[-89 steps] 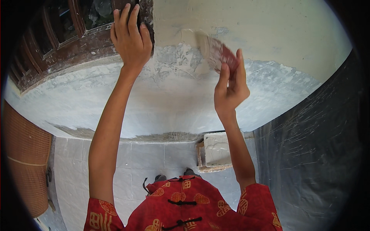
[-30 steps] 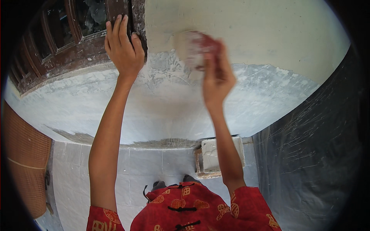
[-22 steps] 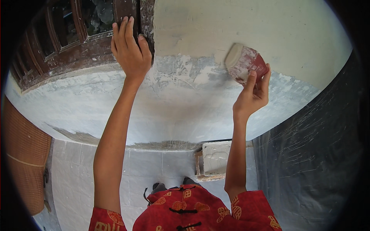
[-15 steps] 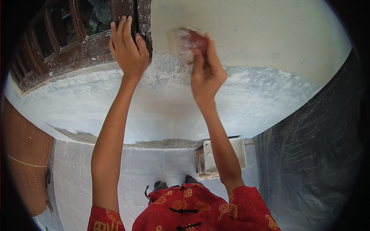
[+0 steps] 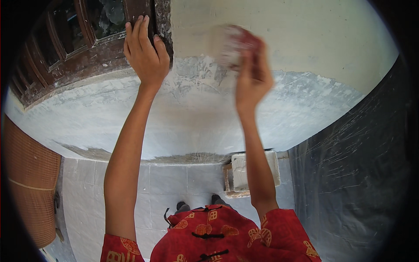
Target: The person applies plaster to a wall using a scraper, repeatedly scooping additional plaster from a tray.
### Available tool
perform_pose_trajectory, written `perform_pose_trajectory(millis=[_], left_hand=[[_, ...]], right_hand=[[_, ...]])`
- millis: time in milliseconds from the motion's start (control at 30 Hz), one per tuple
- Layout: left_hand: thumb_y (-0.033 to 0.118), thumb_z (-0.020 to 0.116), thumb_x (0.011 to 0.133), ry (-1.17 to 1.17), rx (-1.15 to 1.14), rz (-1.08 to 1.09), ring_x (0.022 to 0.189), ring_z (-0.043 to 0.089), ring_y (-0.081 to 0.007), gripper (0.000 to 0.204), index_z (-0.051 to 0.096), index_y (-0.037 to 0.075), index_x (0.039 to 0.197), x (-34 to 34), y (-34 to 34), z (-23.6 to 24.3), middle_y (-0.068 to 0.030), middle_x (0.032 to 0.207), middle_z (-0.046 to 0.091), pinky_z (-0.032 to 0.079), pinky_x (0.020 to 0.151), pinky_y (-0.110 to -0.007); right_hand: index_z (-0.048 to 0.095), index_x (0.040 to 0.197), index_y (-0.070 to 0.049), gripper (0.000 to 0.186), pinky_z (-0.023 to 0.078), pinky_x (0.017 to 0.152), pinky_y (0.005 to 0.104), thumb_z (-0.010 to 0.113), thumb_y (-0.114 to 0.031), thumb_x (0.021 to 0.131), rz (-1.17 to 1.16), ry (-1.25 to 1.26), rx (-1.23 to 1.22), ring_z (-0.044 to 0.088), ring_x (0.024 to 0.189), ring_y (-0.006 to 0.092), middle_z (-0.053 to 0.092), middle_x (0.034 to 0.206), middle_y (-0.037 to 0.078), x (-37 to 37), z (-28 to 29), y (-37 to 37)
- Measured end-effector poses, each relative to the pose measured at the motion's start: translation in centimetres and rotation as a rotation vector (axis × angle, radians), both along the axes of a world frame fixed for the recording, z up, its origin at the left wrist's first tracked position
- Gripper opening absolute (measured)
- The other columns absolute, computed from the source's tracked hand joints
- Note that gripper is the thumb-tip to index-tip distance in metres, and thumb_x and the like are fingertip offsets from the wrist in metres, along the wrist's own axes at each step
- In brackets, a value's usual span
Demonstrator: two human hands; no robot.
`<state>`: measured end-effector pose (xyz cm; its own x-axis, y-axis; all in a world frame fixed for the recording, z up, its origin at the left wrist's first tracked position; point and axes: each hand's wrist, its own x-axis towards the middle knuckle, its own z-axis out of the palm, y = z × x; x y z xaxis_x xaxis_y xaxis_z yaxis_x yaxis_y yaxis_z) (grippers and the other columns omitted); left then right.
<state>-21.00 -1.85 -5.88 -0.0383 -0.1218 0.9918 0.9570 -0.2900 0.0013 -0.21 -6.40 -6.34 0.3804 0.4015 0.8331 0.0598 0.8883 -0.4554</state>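
Observation:
My right hand [image 5: 253, 89] grips a flat, dark red putty scraper [image 5: 238, 43] smeared with white, thumb on one side and fingers behind. Motion blurs the scraper and fingertips. It is at the wall [image 5: 288, 39], over the cream-coloured upper part just above the patchy grey-white band; whether its edge touches cannot be told. My left hand [image 5: 148, 56] lies open on the dark brown wooden window frame [image 5: 163, 26], fingers stretched upward and thumb apart.
Below my right forearm stands a pale tray [image 5: 240, 170] of white paste on a wooden support. Black plastic sheeting [image 5: 345, 174] hangs at the right. A brown woven roll [image 5: 32, 183] stands at the left. Grey tiles [image 5: 168, 179] cover the floor.
My right hand has moved to the right along the wall with the scraper, and slightly upward. My left hand stays on the window frame.

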Motion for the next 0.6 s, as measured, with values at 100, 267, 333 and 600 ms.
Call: perform_pose_trajectory(millis=[100,267,333,600], left_hand=[[0.015,0.047,0.09,-0.014,-0.008,0.001,0.133,0.036,-0.0343,0.045,0.046,0.005,0.133,0.2,-0.1,-0.1,-0.0113,0.135,0.049,0.027,0.104,-0.046],[0.015,0.044,0.093,0.005,-0.032,-0.014,0.136,0.033,-0.0341,0.045,0.041,0.003,0.136,0.6,-0.2,0.0,-0.0119,0.137,0.046,0.024,0.106,-0.046],[0.015,0.044,0.092,0.014,-0.034,-0.028,0.136,0.032,-0.0342,0.046,0.04,0.003,0.136,0.7,-0.2,0.1,-0.0119,0.138,0.046,0.024,0.106,-0.046],[0.014,0.047,0.09,-0.019,-0.029,0.01,0.134,0.036,-0.0339,0.044,0.045,0.004,0.133,0.5,-0.3,0.0,-0.0118,0.134,0.05,0.027,0.104,-0.047]], right_hand=[[0.051,0.131,-0.004,0.038,0.06,0.064,0.0266,0.056,-0.009,0.094,-0.133,0.065,-0.039,0.068,0.084,0.0161,0.067,0.107,0.014,5.9,0.3,-1.2],[0.052,0.13,-0.003,0.039,0.059,0.063,0.0279,0.059,-0.008,0.092,-0.019,-0.151,-0.087,0.067,0.086,0.0159,0.064,0.115,0.016,3.3,-0.4,-2.6],[0.052,0.13,-0.004,0.039,0.057,0.062,0.0262,0.059,-0.006,0.092,-0.128,-0.282,0.14,0.066,0.083,0.0144,0.063,0.118,0.016,1.2,-1.9,-0.8],[0.05,0.132,-0.004,0.043,0.062,0.064,0.0328,0.061,-0.011,0.091,-0.113,0.128,-0.113,0.067,0.087,0.0194,0.065,0.111,0.015,10.4,-0.1,-2.0]])
